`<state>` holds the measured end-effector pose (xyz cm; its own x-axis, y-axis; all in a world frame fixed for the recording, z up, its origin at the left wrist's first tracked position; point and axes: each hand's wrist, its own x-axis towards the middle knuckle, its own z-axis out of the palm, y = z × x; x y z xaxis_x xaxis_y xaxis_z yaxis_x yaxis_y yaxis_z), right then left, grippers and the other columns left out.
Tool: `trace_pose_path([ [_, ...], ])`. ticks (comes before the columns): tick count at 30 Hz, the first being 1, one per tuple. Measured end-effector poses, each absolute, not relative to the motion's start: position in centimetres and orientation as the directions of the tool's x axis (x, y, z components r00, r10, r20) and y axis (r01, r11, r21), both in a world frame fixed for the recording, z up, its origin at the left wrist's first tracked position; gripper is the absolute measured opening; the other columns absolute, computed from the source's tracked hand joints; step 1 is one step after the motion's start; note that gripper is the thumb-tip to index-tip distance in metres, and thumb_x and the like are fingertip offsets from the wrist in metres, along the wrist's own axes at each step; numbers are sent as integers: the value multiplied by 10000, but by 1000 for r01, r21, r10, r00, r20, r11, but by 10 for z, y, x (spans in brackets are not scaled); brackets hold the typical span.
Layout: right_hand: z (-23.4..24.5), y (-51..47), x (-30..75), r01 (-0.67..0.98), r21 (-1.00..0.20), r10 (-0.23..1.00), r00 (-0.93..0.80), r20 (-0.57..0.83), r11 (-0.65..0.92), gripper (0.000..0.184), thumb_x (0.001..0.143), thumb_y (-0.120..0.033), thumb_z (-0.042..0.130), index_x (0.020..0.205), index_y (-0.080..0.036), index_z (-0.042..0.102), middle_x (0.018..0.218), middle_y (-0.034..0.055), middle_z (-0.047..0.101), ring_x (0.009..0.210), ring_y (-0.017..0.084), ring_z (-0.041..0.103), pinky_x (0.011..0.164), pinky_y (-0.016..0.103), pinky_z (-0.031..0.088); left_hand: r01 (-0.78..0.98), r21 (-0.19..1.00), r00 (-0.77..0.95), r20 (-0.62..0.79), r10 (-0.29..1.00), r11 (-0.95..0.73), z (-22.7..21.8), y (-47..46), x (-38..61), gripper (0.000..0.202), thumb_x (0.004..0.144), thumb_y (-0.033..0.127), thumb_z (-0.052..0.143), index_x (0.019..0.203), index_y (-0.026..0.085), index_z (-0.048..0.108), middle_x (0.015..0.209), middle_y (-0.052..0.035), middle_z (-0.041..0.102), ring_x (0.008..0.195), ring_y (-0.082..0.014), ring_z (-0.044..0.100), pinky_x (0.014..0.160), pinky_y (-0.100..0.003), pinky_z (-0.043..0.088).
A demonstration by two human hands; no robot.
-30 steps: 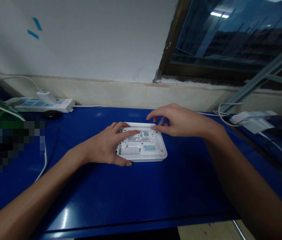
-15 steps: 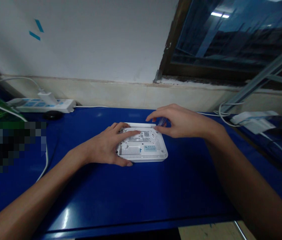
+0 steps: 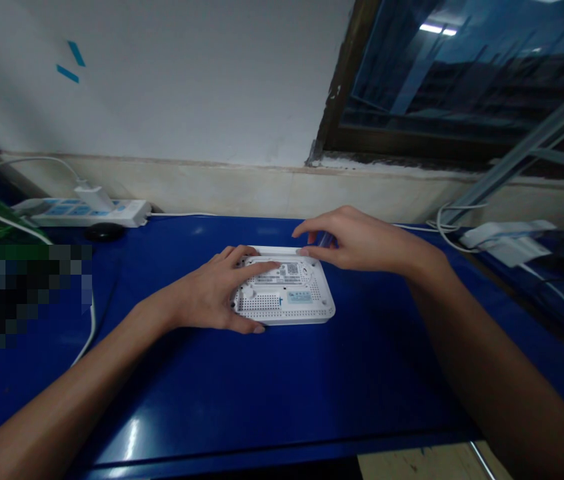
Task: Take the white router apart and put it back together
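Vented white router (image 3: 307,309) lying flat on the blue desk (image 3: 272,393), both hands on it.
The left hand (image 3: 209,290) spreads wide across its left end, gripping it, one finger on the printed label (image 3: 293,269); the right hand (image 3: 349,240) pinches a translucent object (image 3: 327,239), mostly hidden, at the far right corner.

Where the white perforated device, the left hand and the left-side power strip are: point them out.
White perforated device (image 3: 291,289): head view, its upward face.
Left hand (image 3: 208,288): head view, back of the hand.
Power strip (image 3: 79,211): head view, its socketed face.
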<state>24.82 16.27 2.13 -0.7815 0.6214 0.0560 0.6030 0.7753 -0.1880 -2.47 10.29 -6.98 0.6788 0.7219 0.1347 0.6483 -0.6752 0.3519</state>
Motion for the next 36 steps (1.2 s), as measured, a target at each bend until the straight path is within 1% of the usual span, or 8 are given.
trace_pose_path([
  [4,22,165,247,620,-168,634,-772,44,766,268,957,-321,574,1124,-215,754,869,48,767,711,166,660,671,269,418,643,354,684,133,717,-679,-70,103,-25,992,729,664,767,1553,354,312,1469,-138,383,1310,-389,413,1090,-601,372],
  [10,22,161,250,531,-206,555,-828,79,822,517,832,-102,605,1330,-236,641,1153,41,747,828,157,678,738,252,452,641,369,678,140,722,-673,-72,103,-25,987,717,661,778,1544,349,340,1457,-132,399,1302,-388,421,1095,-596,369],
  [15,20,165,249,589,-176,608,-790,79,789,341,919,-299,614,1239,-216,698,1024,61,772,805,182,686,713,273,454,642,362,679,140,721,-676,-72,103,-25,985,721,655,776,1547,356,330,1460,-130,396,1300,-385,424,1089,-595,376],
  [18,20,167,250,601,-158,616,-785,71,784,292,968,-251,528,1176,-217,731,984,59,775,799,178,683,723,280,447,640,356,683,141,716,-681,-72,103,-25,983,731,651,771,1551,354,318,1460,-135,394,1308,-385,417,1090,-598,372],
  [23,21,163,252,522,-209,548,-832,89,827,551,836,-110,615,1368,-253,607,1218,39,724,854,161,672,760,261,460,646,353,680,134,720,-676,-71,103,-25,983,728,654,773,1549,350,325,1454,-136,392,1288,-381,428,1088,-601,372],
  [28,20,166,249,581,-176,599,-797,74,795,287,934,-319,606,1173,-217,727,993,53,770,779,173,669,704,273,446,654,347,680,119,724,-672,-70,102,-24,989,730,668,762,1553,350,313,1464,-135,380,1309,-382,413,1098,-600,366],
  [31,20,168,250,601,-166,617,-784,71,782,276,978,-282,532,1137,-208,745,950,58,774,760,168,666,705,277,437,653,344,679,129,722,-675,-71,103,-24,992,732,672,759,1555,355,304,1470,-134,373,1318,-382,405,1099,-599,364],
  [36,20,165,253,529,-221,557,-826,90,820,530,845,-120,609,1357,-256,616,1175,38,738,836,160,669,755,263,458,653,345,680,126,722,-675,-72,103,-25,988,728,679,758,1551,348,323,1465,-133,379,1312,-385,406,1101,-599,359],
])
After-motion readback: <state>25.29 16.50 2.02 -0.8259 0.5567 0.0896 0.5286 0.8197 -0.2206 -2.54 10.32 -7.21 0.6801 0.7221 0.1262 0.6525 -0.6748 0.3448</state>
